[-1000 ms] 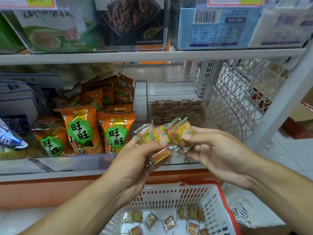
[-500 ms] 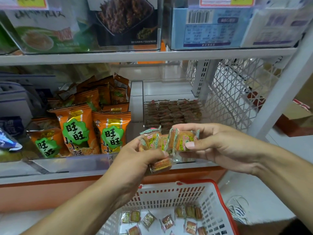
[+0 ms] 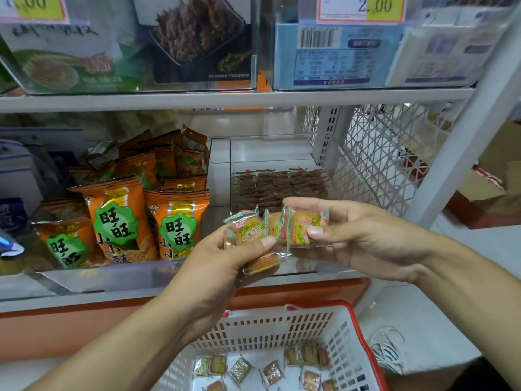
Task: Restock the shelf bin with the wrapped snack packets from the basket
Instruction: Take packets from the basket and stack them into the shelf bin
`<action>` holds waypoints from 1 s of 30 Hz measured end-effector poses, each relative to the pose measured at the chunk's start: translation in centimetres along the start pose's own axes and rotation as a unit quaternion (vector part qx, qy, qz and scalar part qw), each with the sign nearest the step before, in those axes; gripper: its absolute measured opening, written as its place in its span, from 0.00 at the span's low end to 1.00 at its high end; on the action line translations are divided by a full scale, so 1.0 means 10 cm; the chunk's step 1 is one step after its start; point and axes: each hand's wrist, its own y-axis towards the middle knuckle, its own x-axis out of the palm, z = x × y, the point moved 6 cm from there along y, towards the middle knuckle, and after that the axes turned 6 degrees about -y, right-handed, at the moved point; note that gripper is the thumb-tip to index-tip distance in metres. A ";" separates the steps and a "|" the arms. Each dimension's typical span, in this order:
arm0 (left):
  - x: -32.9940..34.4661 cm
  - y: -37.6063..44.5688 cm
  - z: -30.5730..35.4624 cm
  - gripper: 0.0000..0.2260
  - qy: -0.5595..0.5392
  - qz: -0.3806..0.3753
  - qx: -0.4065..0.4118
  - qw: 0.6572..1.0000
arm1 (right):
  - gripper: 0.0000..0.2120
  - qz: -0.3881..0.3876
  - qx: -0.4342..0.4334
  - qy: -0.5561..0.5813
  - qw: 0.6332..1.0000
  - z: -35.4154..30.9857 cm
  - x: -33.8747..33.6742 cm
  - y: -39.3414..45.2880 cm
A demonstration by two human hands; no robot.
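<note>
Both hands hold a row of small clear-wrapped snack packets [image 3: 277, 230] in front of the lower shelf. My left hand [image 3: 225, 263] grips the left end, thumb on top, with one more packet [image 3: 263, 263] hanging under its fingers. My right hand [image 3: 355, 235] pinches the right end between thumb and fingers. Behind them stands the clear shelf bin [image 3: 270, 153], with a row of the same packets [image 3: 279, 187] inside. Below, the white basket with a red rim [image 3: 358, 328] holds several loose packets [image 3: 270, 372].
Orange snack bags [image 3: 118, 221] fill the bin to the left. A white wire mesh panel [image 3: 375, 153] and a slanted shelf post [image 3: 462, 148] close the right side. Boxed goods with price tags [image 3: 361, 8] sit on the shelf above. White cords [image 3: 389, 351] lie on the floor.
Both hands with the packets have shifted slightly up and to the right, nearer the clear bin. The right hand's pinch on the right end has turned flatter.
</note>
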 end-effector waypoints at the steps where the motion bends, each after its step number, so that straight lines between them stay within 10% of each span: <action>1: 0.00 0.02 0.00 0.25 -0.004 0.014 0.006 1.000 | 0.27 0.015 -0.007 0.014 1.000 -0.04 -0.02 -0.01; 5: 0.04 0.07 0.00 0.23 -0.017 0.032 0.020 0.999 | 0.24 0.176 -0.056 -0.207 0.961 -0.35 -0.30 -0.04; 8: 0.14 0.09 0.00 0.19 0.005 0.008 0.031 0.999 | 0.18 0.294 -0.019 -0.603 0.741 -0.64 -0.56 0.05; 11: 0.21 0.12 -0.01 0.12 0.036 0.000 0.040 0.999 | 0.14 0.267 0.088 -0.765 0.579 -0.62 -0.76 0.42; 21: 0.14 0.22 -0.06 0.14 0.059 0.016 0.025 0.998 | 0.05 0.166 0.100 -0.882 0.429 -0.22 -1.01 1.05; 26: 0.11 0.21 -0.11 0.11 0.075 -0.003 0.007 0.997 | 0.22 0.126 0.164 -0.935 0.287 0.01 -1.12 1.09; 30: 0.11 0.21 -0.11 0.13 0.078 -0.009 0.003 0.997 | 0.22 0.150 0.149 -0.925 0.316 -0.13 -1.08 1.06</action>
